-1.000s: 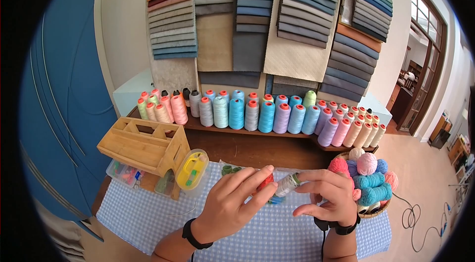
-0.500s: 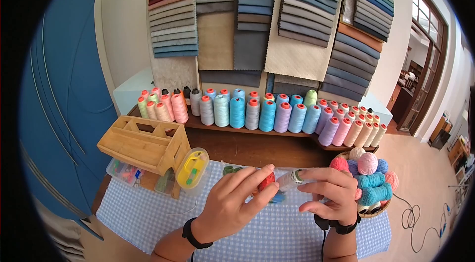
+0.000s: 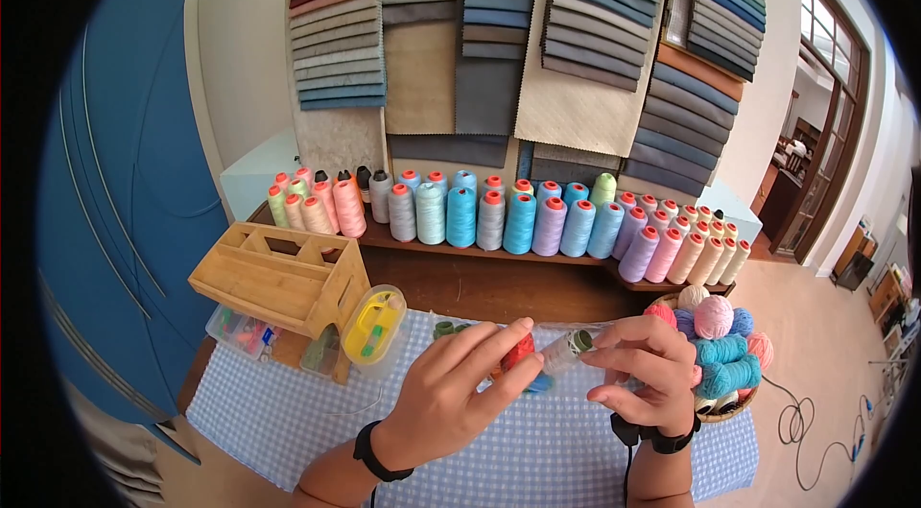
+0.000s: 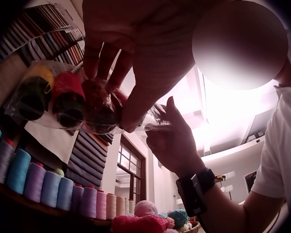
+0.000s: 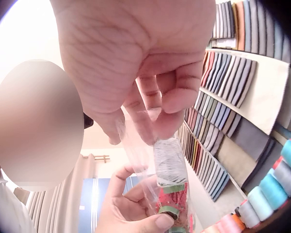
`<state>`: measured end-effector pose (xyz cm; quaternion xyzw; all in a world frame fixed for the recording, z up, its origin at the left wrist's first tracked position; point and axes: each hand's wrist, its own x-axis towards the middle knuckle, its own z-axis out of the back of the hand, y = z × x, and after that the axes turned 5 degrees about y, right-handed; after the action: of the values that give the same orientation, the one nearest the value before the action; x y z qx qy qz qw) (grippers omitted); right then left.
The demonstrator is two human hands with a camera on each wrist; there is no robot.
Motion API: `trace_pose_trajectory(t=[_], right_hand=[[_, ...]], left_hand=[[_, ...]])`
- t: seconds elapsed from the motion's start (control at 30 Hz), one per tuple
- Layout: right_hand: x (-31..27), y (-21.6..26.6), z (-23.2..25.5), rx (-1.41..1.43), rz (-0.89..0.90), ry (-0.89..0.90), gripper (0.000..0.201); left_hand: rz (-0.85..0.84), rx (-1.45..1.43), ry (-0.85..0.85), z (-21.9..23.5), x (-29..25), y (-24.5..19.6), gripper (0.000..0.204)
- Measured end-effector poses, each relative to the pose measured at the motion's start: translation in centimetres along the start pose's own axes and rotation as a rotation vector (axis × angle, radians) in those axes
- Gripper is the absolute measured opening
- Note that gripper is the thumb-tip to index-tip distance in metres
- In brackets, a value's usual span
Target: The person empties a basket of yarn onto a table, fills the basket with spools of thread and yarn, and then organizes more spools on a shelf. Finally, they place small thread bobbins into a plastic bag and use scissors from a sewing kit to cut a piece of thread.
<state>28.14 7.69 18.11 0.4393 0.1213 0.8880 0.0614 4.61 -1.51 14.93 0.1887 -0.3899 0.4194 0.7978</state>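
My left hand grips a clear plastic pack of thread spools; red thread shows beyond its fingers. In the right wrist view its thumb presses on the red spool, which has green ends. A white thread spool with a green end lies in line beside the red one, pointing at my right hand. The right fingers are curled at that end, and clear plastic film runs between them and the thumb. Yellow and red spools show through the plastic in the left wrist view.
A blue checked cloth covers the table. On the left stand a wooden organizer and a lidded plastic box. A basket of yarn balls sits on the right. Thread cones line a shelf behind, under fabric swatches.
The right hand has drawn slightly to the right and its fingers have curled more. The white spool has shifted and turned, so its green end shows more. The left hand stays nearly still.
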Motion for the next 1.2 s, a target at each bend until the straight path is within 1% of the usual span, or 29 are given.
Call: trace_pose_trajectory(t=[0.07, 0.13, 0.27, 0.33, 0.37, 0.43, 0.5, 0.53, 0.57, 0.6, 0.67, 0.73, 0.8, 0.87, 0.93, 1.03, 1.1, 1.13, 1.2], right_hand=[[-0.1, 0.0, 0.1, 0.003, -0.020, -0.010, 0.034], [0.0, 0.0, 0.4, -0.103, 0.016, 0.019, 0.036], [0.3, -0.1, 0.4, -0.064, 0.029, 0.065, 0.040], [0.4, 0.3, 0.6, -0.049, -0.043, 0.101, 0.045], [0.3, 0.4, 0.7, -0.049, -0.042, 0.101, 0.045], [0.2, 0.5, 0.8, -0.013, -0.103, 0.133, 0.046], [0.7, 0.8, 0.5, 0.004, -0.099, 0.132, 0.043], [0.9, 1.0, 0.4, 0.021, -0.095, 0.132, 0.040], [0.9, 0.8, 0.2, 0.021, -0.094, 0.132, 0.040], [0.7, 0.6, 0.0, 0.009, -0.074, 0.139, 0.036], [0.3, 0.0, -0.6, -0.004, -0.053, 0.145, 0.032], [-0.1, -0.4, -1.0, -0.039, -0.041, 0.104, 0.029], [0.0, -0.3, -1.1, -0.049, -0.025, 0.091, 0.028], [0.2, -0.3, -1.1, -0.059, -0.008, 0.078, 0.027], [0.5, -0.4, -1.0, -0.081, 0.058, 0.084, 0.025], [0.6, -0.2, -0.8, -0.089, 0.040, 0.109, 0.023], [0.6, -0.2, -0.8, -0.068, 0.018, 0.111, 0.022], [0.6, -0.2, -0.9, -0.048, -0.004, 0.114, 0.021], [0.8, -0.2, -0.9, -0.073, 0.013, 0.102, 0.021]], left_hand=[[0.001, 0.001, 0.002, 0.0, 0.0, 0.0, 0.065], [0.002, 0.001, 0.003, 0.0, 0.0, 0.0, 0.065], [0.007, 0.005, 0.003, 0.0, 0.0, -0.1, 0.063], [0.010, 0.012, -0.004, 0.0, 0.0, -0.1, 0.062], [0.019, 0.024, -0.012, -0.1, 0.0, 0.0, 0.062], [0.028, 0.037, -0.021, -0.1, 0.0, 0.0, 0.062], [0.044, 0.051, -0.047, 0.0, 0.0, 0.0, 0.039], [0.044, 0.051, -0.048, 0.0, 0.1, -0.1, 0.039], [0.058, 0.031, -0.046, 0.1, 0.1, -0.1, 0.051], [0.073, 0.010, -0.044, 0.2, 0.1, -0.2, 0.063], [0.086, -0.009, -0.048, 0.4, 0.1, -0.3, 0.064], [0.099, -0.028, -0.052, 0.4, 0.1, -0.3, 0.064], [0.143, -0.045, -0.048, 0.4, 0.0, -0.3, 0.066], [0.150, -0.024, -0.045, 0.5, 0.1, -0.3, 0.067], [0.156, -0.003, -0.041, 0.6, 0.1, -0.3, 0.068], [0.148, 0.000, -0.037, 0.6, 0.2, -0.2, 0.063], [0.130, 0.032, -0.010, 0.8, 0.2, -0.4, 0.051], [0.130, 0.032, -0.010, 0.8, 0.2, -0.4, 0.051], [0.128, 0.042, -0.011, 0.7, 0.2, -0.4, 0.035]])
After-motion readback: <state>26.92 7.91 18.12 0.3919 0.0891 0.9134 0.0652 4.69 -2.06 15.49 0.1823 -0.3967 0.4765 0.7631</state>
